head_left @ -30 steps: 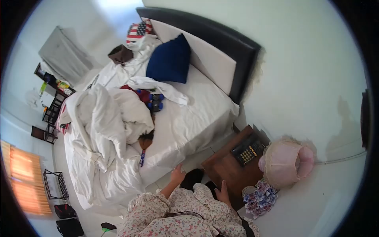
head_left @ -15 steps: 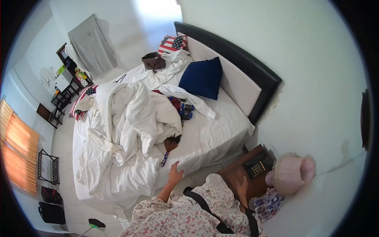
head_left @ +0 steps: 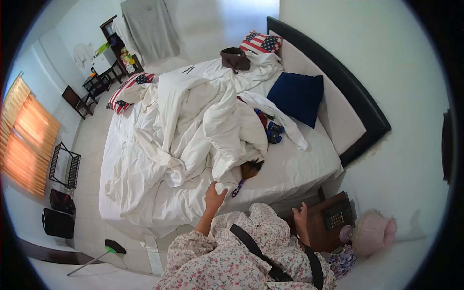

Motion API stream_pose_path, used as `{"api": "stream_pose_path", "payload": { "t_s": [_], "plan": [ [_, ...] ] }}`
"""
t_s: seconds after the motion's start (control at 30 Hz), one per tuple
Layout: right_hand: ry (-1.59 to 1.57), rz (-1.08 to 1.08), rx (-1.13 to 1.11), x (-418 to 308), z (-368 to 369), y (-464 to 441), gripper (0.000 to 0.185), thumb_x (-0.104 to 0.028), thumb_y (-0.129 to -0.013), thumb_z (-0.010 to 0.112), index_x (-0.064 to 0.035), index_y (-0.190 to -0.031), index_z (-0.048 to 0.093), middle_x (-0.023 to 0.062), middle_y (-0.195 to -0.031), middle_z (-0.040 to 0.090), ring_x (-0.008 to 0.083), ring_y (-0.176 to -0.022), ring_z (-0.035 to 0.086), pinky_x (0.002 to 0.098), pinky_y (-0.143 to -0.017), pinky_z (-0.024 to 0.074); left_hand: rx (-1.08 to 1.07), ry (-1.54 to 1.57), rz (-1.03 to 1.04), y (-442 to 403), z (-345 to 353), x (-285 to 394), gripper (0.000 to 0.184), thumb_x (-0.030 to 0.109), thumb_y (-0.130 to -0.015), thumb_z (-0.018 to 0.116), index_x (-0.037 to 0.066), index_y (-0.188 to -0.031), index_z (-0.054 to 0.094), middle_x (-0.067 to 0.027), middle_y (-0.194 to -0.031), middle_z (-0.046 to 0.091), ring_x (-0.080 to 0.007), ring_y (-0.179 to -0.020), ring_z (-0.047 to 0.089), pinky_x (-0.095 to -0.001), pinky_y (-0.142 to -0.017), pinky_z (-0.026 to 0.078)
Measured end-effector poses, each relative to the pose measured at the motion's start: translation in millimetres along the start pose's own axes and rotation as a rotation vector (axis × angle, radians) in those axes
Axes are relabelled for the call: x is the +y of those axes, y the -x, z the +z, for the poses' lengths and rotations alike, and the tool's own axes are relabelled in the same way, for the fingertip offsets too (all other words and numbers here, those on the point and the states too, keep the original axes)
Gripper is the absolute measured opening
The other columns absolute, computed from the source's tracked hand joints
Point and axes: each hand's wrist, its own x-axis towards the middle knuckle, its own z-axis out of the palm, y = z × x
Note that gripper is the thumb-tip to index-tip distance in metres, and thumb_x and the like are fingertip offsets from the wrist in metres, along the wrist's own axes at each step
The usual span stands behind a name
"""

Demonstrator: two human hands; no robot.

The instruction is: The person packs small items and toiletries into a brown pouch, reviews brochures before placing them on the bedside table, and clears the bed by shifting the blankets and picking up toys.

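Note:
My left hand [head_left: 215, 195] is raised with fingers apart over the near edge of the bed, holding nothing, close to a brush with a patterned handle [head_left: 237, 188]. Beside the wooden nightstand [head_left: 319, 224], my right hand [head_left: 300, 216] is also empty, its fingers spread. A crumpled white duvet [head_left: 193, 121] covers much of the white bed sheet [head_left: 299, 166]. Right of the duvet lie a dark blue object [head_left: 274, 133] and a long white cloth [head_left: 285, 121]. A navy pillow [head_left: 296, 98] leans near the headboard [head_left: 338, 82].
The nightstand bears a black telephone [head_left: 337, 217], a pink lamp [head_left: 372, 233] and flowers [head_left: 342, 261]. Two flag-patterned pillows [head_left: 261, 42] and a brown bag [head_left: 235, 59] are on the bed. On the left are a broom [head_left: 113, 247], black bags [head_left: 58, 223] and a rack [head_left: 65, 166].
The view has turned left, so the bed and nightstand sit farther right. My left hand has risen beside the bed's near edge, and my right hand has lifted too. Both remain empty.

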Motion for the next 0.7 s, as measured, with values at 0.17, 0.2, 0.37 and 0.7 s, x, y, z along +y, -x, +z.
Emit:
{"api": "stream_pose_path", "payload": {
  "t_s": [0.17, 0.2, 0.37, 0.7],
  "plan": [
    [-0.038, 0.027, -0.096, -38, 27, -13, 0.069, -0.017, -0.083, 0.07, -0.0015, -0.141, 0.036, 0.0234, -0.129, 0.049, 0.031, -0.118, 0.05, 0.0377, -0.099, 0.0388, 0.042, -0.045, -0.037, -67, 9, 52, 0.091, 0.048, -0.071, 0.077, -0.002, -0.136, 0.037, -0.028, -0.131, 0.049, -0.0414, -0.12, 0.051, -0.0461, -0.099, 0.043],
    [-0.033, 0.054, -0.114, -45, 31, -16, 0.068, -0.017, -0.083, 0.07, -0.002, -0.14, 0.036, 0.0222, -0.127, 0.05, 0.0292, -0.115, 0.051, 0.0368, -0.097, 0.0399, 0.108, -0.046, -0.037, -79, 12, 68, 0.098, 0.051, -0.07, 0.077, -0.003, -0.139, 0.033, -0.0291, -0.133, 0.048, -0.0425, -0.12, 0.05, -0.0465, -0.099, 0.042],
    [-0.058, 0.081, -0.215, -1, 64, -81, 0.067, -0.018, -0.083, 0.067, -0.0067, -0.141, 0.035, 0.011, -0.103, 0.057, 0.0166, -0.083, 0.056, 0.0302, -0.069, 0.0477, 0.208, -0.166, -0.165, -133, 24, 115, 0.101, 0.054, -0.07, 0.074, -0.003, -0.139, 0.028, -0.0262, -0.125, 0.055, -0.043, -0.112, 0.056, -0.05, -0.094, 0.045],
    [-0.063, -0.079, -0.41, -77, 114, -146, 0.057, -0.017, -0.084, 0.063, -0.0062, -0.136, 0.04, 0.0071, -0.092, 0.061, 0.0132, -0.073, 0.057, 0.027, -0.058, 0.0461, 0.467, 0.107, -0.064, -215, -18, 35, 0.036, 0.03, -0.096, 0.051, -0.004, -0.101, 0.059, -0.0296, -0.091, 0.063, -0.0477, -0.089, 0.06, -0.0512, -0.075, 0.045]
  ]
}}
